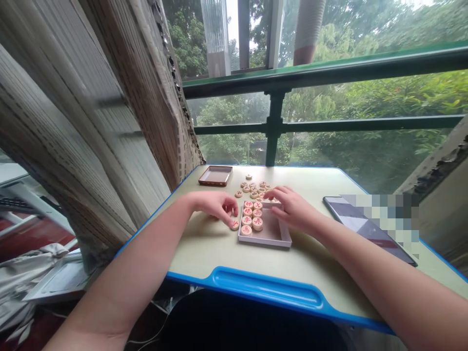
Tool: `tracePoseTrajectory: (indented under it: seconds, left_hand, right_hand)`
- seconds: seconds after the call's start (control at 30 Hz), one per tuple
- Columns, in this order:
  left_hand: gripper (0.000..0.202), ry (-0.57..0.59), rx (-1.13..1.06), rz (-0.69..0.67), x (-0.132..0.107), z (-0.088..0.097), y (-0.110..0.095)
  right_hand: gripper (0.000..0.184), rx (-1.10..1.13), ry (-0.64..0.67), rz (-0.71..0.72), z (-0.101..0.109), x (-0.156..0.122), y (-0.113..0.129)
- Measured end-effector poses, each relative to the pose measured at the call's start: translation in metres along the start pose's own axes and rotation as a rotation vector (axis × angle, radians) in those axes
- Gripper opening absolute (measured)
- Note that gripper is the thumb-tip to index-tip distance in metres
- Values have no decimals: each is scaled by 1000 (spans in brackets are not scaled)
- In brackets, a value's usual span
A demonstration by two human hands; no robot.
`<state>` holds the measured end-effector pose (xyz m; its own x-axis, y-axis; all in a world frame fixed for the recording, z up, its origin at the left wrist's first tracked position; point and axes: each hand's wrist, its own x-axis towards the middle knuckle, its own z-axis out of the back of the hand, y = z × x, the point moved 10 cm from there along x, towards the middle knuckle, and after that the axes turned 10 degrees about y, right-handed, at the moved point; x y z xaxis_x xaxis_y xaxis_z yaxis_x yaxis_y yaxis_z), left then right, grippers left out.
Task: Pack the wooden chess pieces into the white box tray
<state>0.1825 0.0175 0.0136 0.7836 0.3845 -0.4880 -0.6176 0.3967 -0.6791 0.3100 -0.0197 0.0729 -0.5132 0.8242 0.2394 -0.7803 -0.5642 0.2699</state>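
Observation:
My left hand [215,205] is at the left side of a shallow white box [265,242], its thumb and fingers closed on a round wooden Chinese chess piece [235,224] with a red character. Inside the box, several red-marked Chinese chess pieces [257,224] stand in two columns along the left; the right part shows bare bottom. Over the box's far right corner hovers my right hand [288,207], fingers apart, with nothing visible in them. Its fingertips are nearest to the loose Chinese chess pieces [254,194] lying beyond the box.
A brown-rimmed box lid [215,176] lies at the table's far left. One piece [249,176] sits apart at the back. To the right rests a dark tablet [365,226], partly blurred out. The blue-edged table [204,253] stands by a window with green rails [276,122] and curtains.

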Motion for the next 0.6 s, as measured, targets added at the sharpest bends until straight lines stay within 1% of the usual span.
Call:
tracePoseTrajectory:
  seconds: [0.07,0.1,0.17,0.27,0.37,0.47,0.6]
  left_hand:
    - [45,20,53,10,-1,-3,-2]
    - [48,11,87,29,-1,-3,-3]
    - [49,-31,157,65,0,-2,-4]
    - [44,-57,184,61,2,-1,-6]
    - [38,-50,152,48,4,1,-3]
    - [37,-79,105,31,3,8,3]
    - [39,-125,-126,-29,5,15,9]
  right_hand:
    - [24,-4,11,-20,-2,1,-5]
    - [24,-4,17,-23,-2,1,-5]
    - [24,-5,21,-16,-4,1,-4]
    - [23,-2,21,-5,-5,1,-2]
    - [22,0,25,-3,-6,1,-3]
    - [20,-4,28,7,-7,1,-4]
    - [19,-9,15,18,-6,1,-4]
